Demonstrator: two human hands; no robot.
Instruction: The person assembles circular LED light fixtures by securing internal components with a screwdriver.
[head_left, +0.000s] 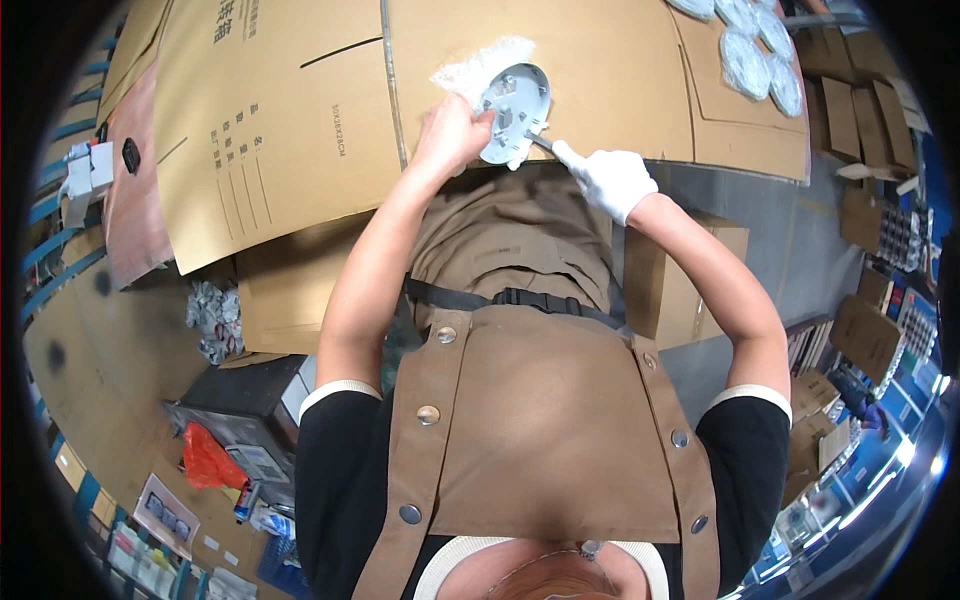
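A light grey oval plastic housing (518, 105) with moulded posts and ribs inside is tilted up at the near edge of the cardboard-covered table. My bare left hand (455, 132) pinches its left rim, thumb against the inside. My right hand (612, 180), in a white glove, is closed round the handle of a thin tool with a metal blade (541, 142). The blade meets the lower right rim of the housing; its exact kind I cannot make out. Behind the housing lies a crumpled sheet of clear bubble wrap (480, 62).
Flattened cardboard (300, 120) covers the table. Several clear-wrapped oval pieces (745, 65) lie at the far right. A small black object (131, 155) rests on pink sheeting at the left. Cardboard boxes (690, 270) stand below the table, near my right arm.
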